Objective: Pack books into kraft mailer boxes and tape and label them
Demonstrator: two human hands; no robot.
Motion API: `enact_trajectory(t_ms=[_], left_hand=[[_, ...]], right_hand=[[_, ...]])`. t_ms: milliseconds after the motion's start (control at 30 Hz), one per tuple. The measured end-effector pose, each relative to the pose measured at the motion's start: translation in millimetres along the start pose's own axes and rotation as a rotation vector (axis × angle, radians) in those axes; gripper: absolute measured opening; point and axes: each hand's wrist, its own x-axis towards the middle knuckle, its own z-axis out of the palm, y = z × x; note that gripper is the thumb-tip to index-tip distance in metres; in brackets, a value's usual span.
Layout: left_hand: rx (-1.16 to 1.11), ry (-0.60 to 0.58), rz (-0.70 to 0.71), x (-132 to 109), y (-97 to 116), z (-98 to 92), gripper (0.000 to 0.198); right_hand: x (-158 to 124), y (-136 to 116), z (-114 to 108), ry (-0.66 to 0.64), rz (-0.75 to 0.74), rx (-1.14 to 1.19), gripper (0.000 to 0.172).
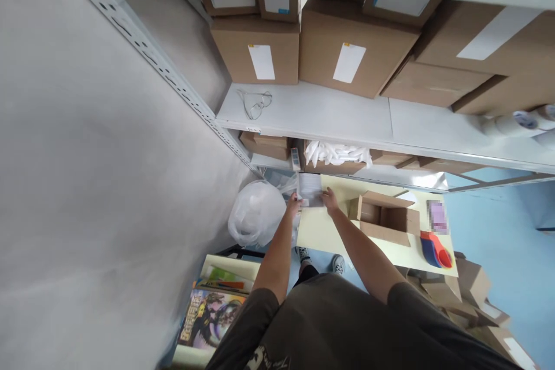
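A white, flat item (310,188), perhaps a packet or stack of sheets, lies at the left end of the pale yellow table (321,230). My left hand (294,203) is at its left edge, with the fingers closed on it. On its right edge rests my right hand (330,199), fingers bent around the side; the fingertips are blurred. An open cardboard box (385,217) stands to the right of my right hand, its flaps spread out.
A large white plastic bag (255,214) bulges left of the table. Orange and blue holders (436,251) sit at the table's right end. Shelves (325,113) with cardboard boxes (355,49) and glasses (255,105) rise beyond. Books (212,318) lie at lower left.
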Motion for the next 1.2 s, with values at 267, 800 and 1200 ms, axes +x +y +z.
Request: enact_trajectory(t_ms=[267, 800, 1200], left_hand=[[-0.123, -0.112, 0.092, -59.4, 59.0, -10.7, 0.057], [-0.081, -0.237, 0.231, -153.4, 101.6, 234.0, 0.065], [-0.314, -0.239, 0.091, -170.8, 87.5, 368.9, 0.064]], right_hand=[[-26.6, -77.7, -63.7, -0.179, -0.049, 0.389, 0.052], [-121.3, -20.8, -332.5, -0.215, -0.163, 0.549, 0.053], [-96.9, 3.4, -435.6, -0.193, -0.242, 0.181, 0.053]])
